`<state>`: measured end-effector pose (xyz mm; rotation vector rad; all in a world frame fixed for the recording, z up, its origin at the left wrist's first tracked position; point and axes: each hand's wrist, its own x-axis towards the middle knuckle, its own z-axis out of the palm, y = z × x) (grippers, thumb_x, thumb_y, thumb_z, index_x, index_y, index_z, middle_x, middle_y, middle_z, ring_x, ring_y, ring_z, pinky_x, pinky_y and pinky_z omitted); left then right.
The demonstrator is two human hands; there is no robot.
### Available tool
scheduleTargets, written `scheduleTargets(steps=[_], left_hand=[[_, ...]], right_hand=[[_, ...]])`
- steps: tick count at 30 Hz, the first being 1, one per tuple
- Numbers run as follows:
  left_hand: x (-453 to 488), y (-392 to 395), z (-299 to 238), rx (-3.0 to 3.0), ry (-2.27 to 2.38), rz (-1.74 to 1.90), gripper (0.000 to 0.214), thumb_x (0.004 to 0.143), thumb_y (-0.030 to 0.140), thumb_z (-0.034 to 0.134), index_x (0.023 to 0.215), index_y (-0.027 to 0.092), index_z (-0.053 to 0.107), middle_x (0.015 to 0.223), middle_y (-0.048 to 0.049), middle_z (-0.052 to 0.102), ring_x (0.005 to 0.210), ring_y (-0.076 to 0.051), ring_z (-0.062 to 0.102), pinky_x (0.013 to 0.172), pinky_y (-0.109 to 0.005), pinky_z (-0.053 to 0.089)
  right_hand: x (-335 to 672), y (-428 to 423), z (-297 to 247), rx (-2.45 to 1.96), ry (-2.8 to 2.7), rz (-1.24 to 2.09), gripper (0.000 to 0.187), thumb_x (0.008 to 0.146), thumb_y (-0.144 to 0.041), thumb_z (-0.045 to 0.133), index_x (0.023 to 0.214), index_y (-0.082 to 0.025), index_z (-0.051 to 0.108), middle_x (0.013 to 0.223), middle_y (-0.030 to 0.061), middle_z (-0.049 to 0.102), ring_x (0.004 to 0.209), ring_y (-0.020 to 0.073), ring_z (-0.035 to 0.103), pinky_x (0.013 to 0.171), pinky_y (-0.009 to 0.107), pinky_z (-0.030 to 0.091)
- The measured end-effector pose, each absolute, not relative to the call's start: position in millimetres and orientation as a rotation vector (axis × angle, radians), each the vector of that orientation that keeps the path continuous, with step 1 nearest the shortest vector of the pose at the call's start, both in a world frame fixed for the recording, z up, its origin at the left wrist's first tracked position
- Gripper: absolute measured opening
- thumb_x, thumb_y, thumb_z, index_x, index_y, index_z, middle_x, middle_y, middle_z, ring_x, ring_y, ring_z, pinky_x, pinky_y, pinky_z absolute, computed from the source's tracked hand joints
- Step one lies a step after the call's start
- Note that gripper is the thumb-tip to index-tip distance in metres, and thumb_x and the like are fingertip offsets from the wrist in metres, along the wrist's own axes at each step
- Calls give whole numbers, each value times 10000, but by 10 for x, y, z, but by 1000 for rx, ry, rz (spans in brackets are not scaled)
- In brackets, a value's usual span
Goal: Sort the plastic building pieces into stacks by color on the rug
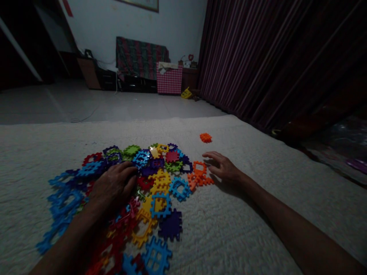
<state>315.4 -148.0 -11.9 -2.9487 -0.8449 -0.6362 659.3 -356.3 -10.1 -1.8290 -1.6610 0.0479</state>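
Observation:
A wide heap of flat plastic interlocking tiles with notched edges lies in front of me, in blue, purple, red, yellow, green and orange. My left hand (pixel 116 181) rests over the heap, palm down, fingers slightly bent and thumb apart. Just beyond its fingertips is a light blue tile (pixel 141 158). At the heap's right side, my right hand (pixel 222 166) hovers with fingers spread and nothing visible in them. Beside its thumb lie several orange tiles (pixel 197 177). A small orange stack (pixel 205 137) sits apart, farther off. Tiles under my left palm are hidden.
A pale quilted cover (pixel 246 229) lies beneath the tiles, its far edge dropping to a tiled floor (pixel 129 107). Dark purple curtains (pixel 241 57) hang on the right. Against the back wall stand a cloth-draped object (pixel 140 57) and a red checked cover (pixel 169 81).

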Motion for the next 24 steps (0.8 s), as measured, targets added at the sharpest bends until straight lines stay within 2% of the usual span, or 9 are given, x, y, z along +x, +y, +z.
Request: scheduleTargets(steps=[3, 6, 8, 13, 16, 19, 21, 24], left_hand=[[3152, -1470, -131, -2953, -841, -628, 429, 948, 412, 380, 1121, 217, 720, 1271, -89, 660, 1154, -278, 614, 1000, -412, 500], [3155, -1468, -138, -2957, -851, -631, 424, 943, 416, 390, 1120, 219, 721, 1271, -89, 661, 1155, -280, 612, 1002, -419, 501], [3157, -1471, -137, -2957, -861, -627, 432, 943, 416, 386, 1124, 213, 721, 1277, -92, 659, 1157, -286, 612, 1001, -432, 502], [3151, -1466, -146, -2951, -864, -617, 444, 944, 424, 379, 1126, 212, 723, 1290, -84, 656, 1179, -293, 604, 1008, -432, 500], [3144, -1449, -164, -2938, -870, -609, 442, 941, 435, 381, 1129, 225, 722, 1288, -78, 658, 1165, -288, 613, 995, -424, 508], [3145, -1430, -182, -2936, -848, -604, 449, 941, 430, 378, 1125, 217, 727, 1274, -89, 667, 1157, -286, 619, 996, -415, 508], [3146, -1422, -188, -2931, -834, -605, 459, 946, 428, 367, 1128, 210, 728, 1277, -97, 665, 1160, -288, 617, 1001, -417, 506], [3144, -1422, -190, -2928, -829, -604, 466, 953, 433, 359, 1139, 209, 723, 1295, -103, 654, 1166, -295, 612, 999, -436, 508]], right_hand=[[6558, -3545, -209, -1850, -1757, 92, 528, 701, -143, 566, 1220, -201, 646, 1254, 113, 650, 1165, 259, 600, 1015, 451, 472], [6474, -3520, -224, -1824, -1825, 53, 454, 750, -164, 573, 1192, -217, 663, 1254, 105, 659, 1177, 251, 593, 1032, 460, 452], [6449, -3509, -200, -1812, -1851, 72, 416, 779, -194, 590, 1187, -218, 664, 1226, 101, 671, 1135, 238, 612, 1001, 435, 473], [6653, -3519, -217, -1935, -1688, 20, 469, 771, -184, 586, 1238, -186, 634, 1166, 105, 680, 1037, 217, 644, 938, 373, 508], [6936, -3558, -298, -1998, -1577, -143, 475, 760, -179, 560, 1230, -163, 624, 1195, 128, 665, 1113, 248, 622, 994, 424, 487], [7159, -3594, -376, -2021, -1443, -269, 537, 718, -163, 542, 1252, -146, 598, 1326, 165, 582, 1256, 275, 540, 1028, 447, 476], [7203, -3591, -415, -2073, -1303, -334, 558, 716, -219, 578, 1270, -146, 582, 1353, 181, 543, 1259, 294, 530, 993, 450, 501], [7130, -3533, -448, -2274, -1107, -396, 590, 748, -391, 635, 1271, -124, 580, 1232, 201, 589, 1146, 333, 578, 968, 494, 492]])
